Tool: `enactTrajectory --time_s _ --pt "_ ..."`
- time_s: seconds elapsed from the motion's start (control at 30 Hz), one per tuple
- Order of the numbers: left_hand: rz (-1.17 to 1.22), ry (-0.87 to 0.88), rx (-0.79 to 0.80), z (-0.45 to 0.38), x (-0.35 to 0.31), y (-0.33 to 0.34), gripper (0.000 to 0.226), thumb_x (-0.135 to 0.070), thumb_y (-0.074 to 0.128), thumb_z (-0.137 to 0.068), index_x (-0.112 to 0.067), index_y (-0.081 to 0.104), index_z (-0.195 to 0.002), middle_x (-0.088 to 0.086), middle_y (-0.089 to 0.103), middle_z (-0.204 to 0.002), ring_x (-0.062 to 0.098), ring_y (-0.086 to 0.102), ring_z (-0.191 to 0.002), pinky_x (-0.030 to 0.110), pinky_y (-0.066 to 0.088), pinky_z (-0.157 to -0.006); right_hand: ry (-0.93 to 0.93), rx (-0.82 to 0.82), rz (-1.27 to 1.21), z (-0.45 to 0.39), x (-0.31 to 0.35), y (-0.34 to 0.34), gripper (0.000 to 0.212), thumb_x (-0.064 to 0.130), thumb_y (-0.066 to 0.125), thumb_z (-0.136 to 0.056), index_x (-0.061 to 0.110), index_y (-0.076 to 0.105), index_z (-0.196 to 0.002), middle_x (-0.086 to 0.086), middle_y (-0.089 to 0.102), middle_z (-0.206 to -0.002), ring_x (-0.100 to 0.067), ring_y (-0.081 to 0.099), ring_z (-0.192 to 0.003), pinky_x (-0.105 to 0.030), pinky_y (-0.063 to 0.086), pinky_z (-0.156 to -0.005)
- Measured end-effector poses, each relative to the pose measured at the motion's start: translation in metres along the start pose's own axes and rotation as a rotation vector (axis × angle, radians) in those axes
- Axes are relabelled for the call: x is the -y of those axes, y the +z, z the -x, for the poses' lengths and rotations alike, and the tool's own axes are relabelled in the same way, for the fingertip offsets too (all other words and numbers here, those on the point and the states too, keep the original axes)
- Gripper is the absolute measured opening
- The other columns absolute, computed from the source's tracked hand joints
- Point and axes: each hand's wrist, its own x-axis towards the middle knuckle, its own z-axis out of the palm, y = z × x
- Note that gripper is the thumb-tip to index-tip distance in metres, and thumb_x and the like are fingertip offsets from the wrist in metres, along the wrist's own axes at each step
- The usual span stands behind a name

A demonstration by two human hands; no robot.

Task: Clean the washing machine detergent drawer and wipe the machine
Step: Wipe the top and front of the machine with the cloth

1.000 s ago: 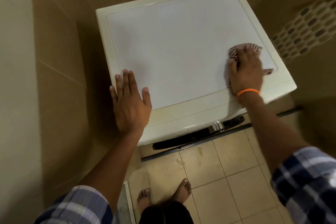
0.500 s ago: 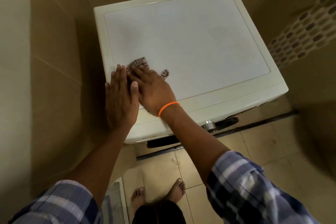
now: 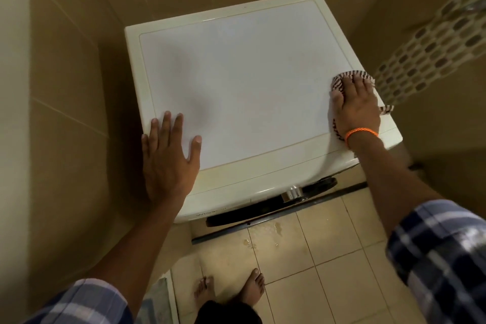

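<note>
A cream-white washing machine [image 3: 244,81] stands in a tiled corner, seen from above. My left hand [image 3: 168,158] lies flat with spread fingers on the front left of its lid. My right hand [image 3: 355,105] presses a striped brown-and-white cloth [image 3: 339,81] flat on the lid's right edge; the cloth pokes out beyond the fingertips and beside the palm. An orange band circles the right wrist. The machine's front shows only as a dark door rim [image 3: 263,210] and a silver knob [image 3: 292,192]. The detergent drawer is hidden from this angle.
Beige tiled walls close in on the left and behind the machine. A patterned tile strip [image 3: 431,42] runs along the right wall. Wet spots [image 3: 263,237] lie on the floor tiles in front of the machine, near my bare feet [image 3: 231,287].
My right hand has swept the cloth from the lid's front left, next to my left hand, across to the right edge. My left hand stays flat on the front left.
</note>
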Motion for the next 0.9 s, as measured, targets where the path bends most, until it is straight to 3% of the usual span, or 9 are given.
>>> enactTrajectory --time_s 0.07,0.27,0.33,0.43,0.53,0.6,0.73,0.8,0.9 --pt "-0.006 -0.004 0.005 0.0 0.0 0.0 0.072 -0.067 0.019 -0.108 -0.029 0.025 -0.169 0.001 0.02 -0.177 0.026 0.011 -0.166 0.053 0.014 -0.134 0.018 -0.027 -0.03 0.018 0.031 0.006 0.069 0.055 0.034 -0.106 0.009 0.043 -0.158 -0.02 0.037 -0.165 -0.04 0.032 -0.153 -0.051 0.026 -0.127" --pt "0.197 -0.042 -0.03 0.0 -0.001 -0.007 0.067 -0.058 0.015 -0.111 -0.027 0.025 -0.169 -0.002 0.02 -0.178 0.018 0.014 -0.165 0.046 0.011 -0.135 -0.353 0.028 -0.107 0.097 0.186 0.05 0.059 0.047 0.047 -0.103 0.011 0.055 -0.15 -0.02 0.05 -0.156 -0.044 0.052 -0.131 -0.051 0.041 -0.113" --pt "0.397 -0.05 -0.074 -0.001 0.004 -0.004 0.063 -0.047 0.025 -0.112 -0.021 0.028 -0.168 -0.002 0.023 -0.177 0.013 0.019 -0.164 0.045 0.011 -0.135 -0.557 0.085 -0.177 0.125 0.251 0.063 0.054 0.04 0.049 -0.103 0.013 0.054 -0.15 -0.015 0.051 -0.155 -0.039 0.051 -0.135 -0.048 0.039 -0.114" --pt "0.714 -0.145 -0.139 -0.004 0.02 0.002 0.062 -0.039 0.035 -0.111 -0.012 0.034 -0.166 0.003 0.028 -0.175 0.016 0.024 -0.163 0.05 0.018 -0.133 -0.708 0.152 -0.196 0.155 0.305 0.071 0.056 0.035 0.045 -0.108 0.016 0.04 -0.16 -0.007 0.042 -0.165 -0.027 0.034 -0.154 -0.042 0.024 -0.127" --pt "0.748 -0.206 -0.109 -0.011 0.021 -0.005 0.062 -0.044 0.035 -0.11 -0.016 0.035 -0.166 0.0 0.027 -0.175 0.013 0.022 -0.163 0.044 0.021 -0.133 -0.779 0.144 -0.114 0.153 0.3 0.071 0.057 0.034 0.035 -0.109 0.017 0.032 -0.164 -0.004 0.035 -0.169 -0.022 0.025 -0.159 -0.04 0.018 -0.13" --pt "0.656 -0.203 -0.112 -0.022 0.014 -0.007 0.059 -0.042 0.035 -0.111 -0.016 0.039 -0.164 0.001 0.032 -0.173 0.016 0.028 -0.161 0.043 0.025 -0.132 -0.765 0.148 -0.142 0.137 0.285 0.068 0.055 0.036 0.04 -0.108 0.018 0.041 -0.16 -0.004 0.042 -0.165 -0.024 0.031 -0.156 -0.041 0.022 -0.128" --pt "0.372 -0.168 -0.122 -0.05 0.008 -0.008 0.052 -0.038 0.045 -0.111 -0.017 0.045 -0.159 0.006 0.044 -0.166 0.03 0.036 -0.154 0.049 0.039 -0.122 -0.577 0.09 -0.161 0.075 0.216 0.058 0.055 0.041 0.052 -0.101 0.017 0.058 -0.15 -0.013 0.053 -0.157 -0.039 0.047 -0.143 -0.049 0.038 -0.118" --pt "0.277 -0.098 -0.135 -0.065 0.009 -0.008 0.046 -0.037 0.051 -0.109 -0.018 0.051 -0.151 0.007 0.053 -0.156 0.033 0.043 -0.143 0.052 0.049 -0.111 -0.48 0.048 -0.115 0.037 0.16 0.046 0.055 0.041 0.048 -0.101 0.016 0.057 -0.15 -0.016 0.053 -0.156 -0.041 0.049 -0.141 -0.048 0.04 -0.116" --pt "0.099 -0.052 -0.119 -0.077 0.01 -0.003 0.046 -0.04 0.056 -0.104 -0.017 0.051 -0.144 0.009 0.052 -0.149 0.036 0.044 -0.132 0.052 0.051 -0.104 -0.254 0.015 -0.055 -0.008 0.068 0.021 0.059 0.044 0.043 -0.103 0.016 0.052 -0.154 -0.017 0.048 -0.16 -0.04 0.047 -0.144 -0.05 0.037 -0.119"
